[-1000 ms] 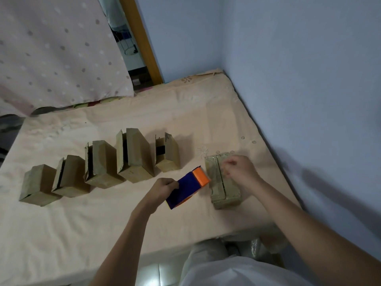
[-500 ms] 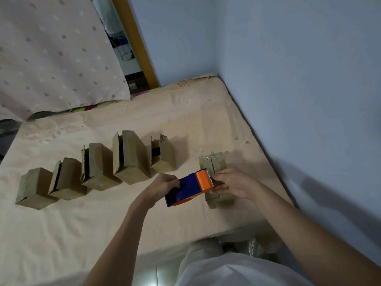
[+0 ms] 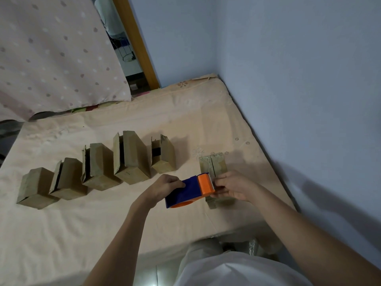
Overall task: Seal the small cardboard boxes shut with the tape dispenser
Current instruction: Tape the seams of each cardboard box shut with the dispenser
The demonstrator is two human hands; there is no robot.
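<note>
While the left hand (image 3: 165, 185) grips the blue body of the tape dispenser (image 3: 188, 190), fingers curled over its top edge, the right hand (image 3: 234, 187) sits at the orange cutter end, fingertips pinched right at the serrated blade. Can't tell whether tape is actually between those fingers; nothing clear shows there.

Dispenser: dark blue shell, orange head with a toothed metal edge, orange core visible at the lower rim. Held just above the bed surface, tilted, cutter end pointing right, right over the near part of the flat box (image 3: 212, 165).

That box: small, tan cardboard, lying flat near the right edge of the mattress (image 3: 123, 223), two top flaps meeting at a centre seam that runs away from the person. Its near half is hidden under the right hand and dispenser.

Five more boxes in a row to the left, well apart from the hands, all tan:
- smallest upright box (image 3: 164, 154), flap ajar, dark gap
- tallest box (image 3: 133, 156), flap ajar
- mid box (image 3: 99, 166), flap ajar
- lower box (image 3: 68, 178), flap ajar
- leftmost box (image 3: 36, 187), looks closed

Mattress cover is peach, against a blue wall (image 3: 288, 79).
</note>
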